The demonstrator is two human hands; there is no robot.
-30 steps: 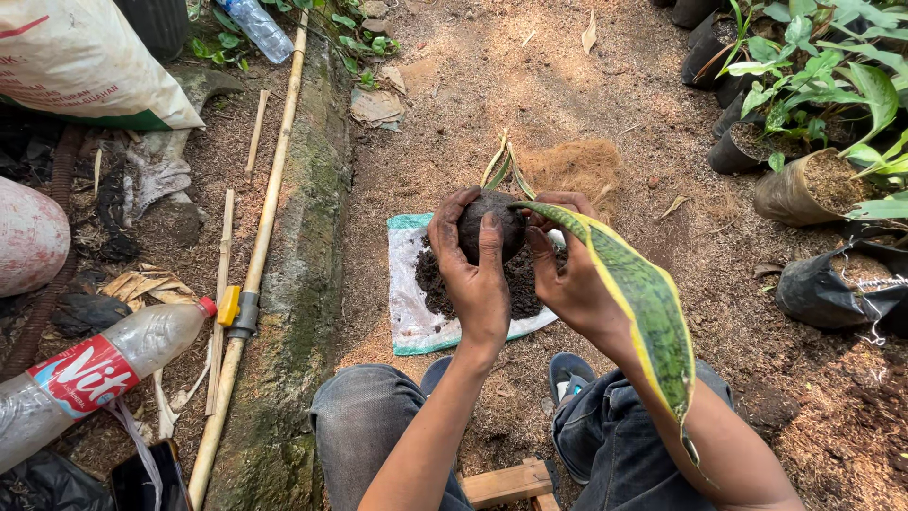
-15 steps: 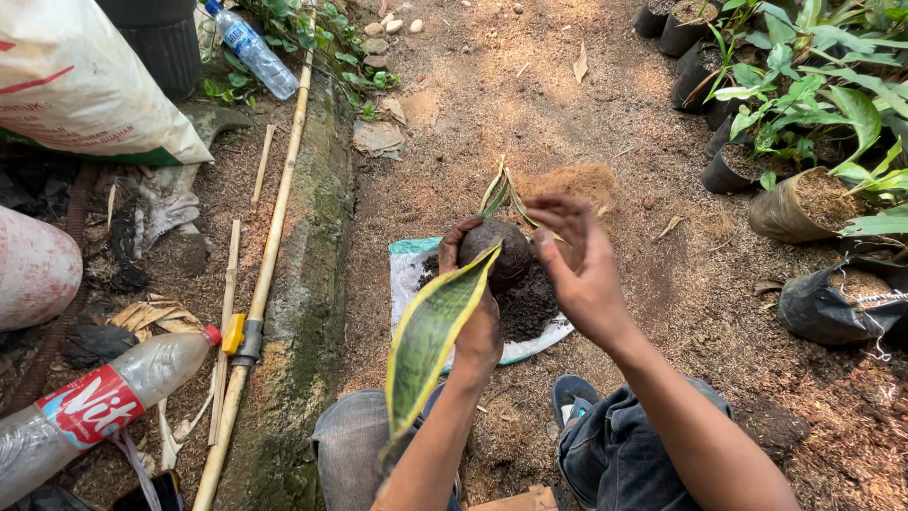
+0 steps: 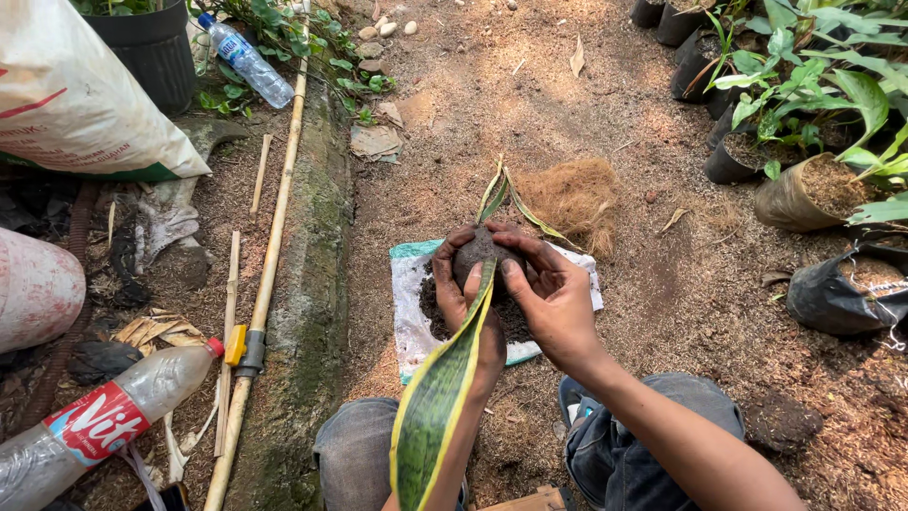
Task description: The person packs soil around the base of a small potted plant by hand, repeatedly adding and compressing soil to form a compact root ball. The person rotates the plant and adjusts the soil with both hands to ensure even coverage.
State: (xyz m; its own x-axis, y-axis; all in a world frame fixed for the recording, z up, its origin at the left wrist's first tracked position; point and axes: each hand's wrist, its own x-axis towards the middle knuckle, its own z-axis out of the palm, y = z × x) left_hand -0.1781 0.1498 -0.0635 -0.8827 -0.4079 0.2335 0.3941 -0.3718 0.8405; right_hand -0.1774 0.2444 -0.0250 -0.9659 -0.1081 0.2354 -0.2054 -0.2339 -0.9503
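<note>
White sack sheet (image 3: 409,312) is lying on the dirt, carrying loose soil. Long green yellow-edged leaf (image 3: 440,397) is pointing toward camera. Left hand (image 3: 459,284) and right hand (image 3: 553,298) are both gripping soil ball (image 3: 480,254) above sheet.

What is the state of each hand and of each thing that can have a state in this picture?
left hand: cupped around the soil ball
right hand: fingers pressed on the soil ball
soil ball: held above the sheet, packed round
leaf: sticking out of the ball toward the camera
sheet: flat on the ground, loose soil on it
near bottle: lying down, capped
far bottle: lying down, capped
</note>
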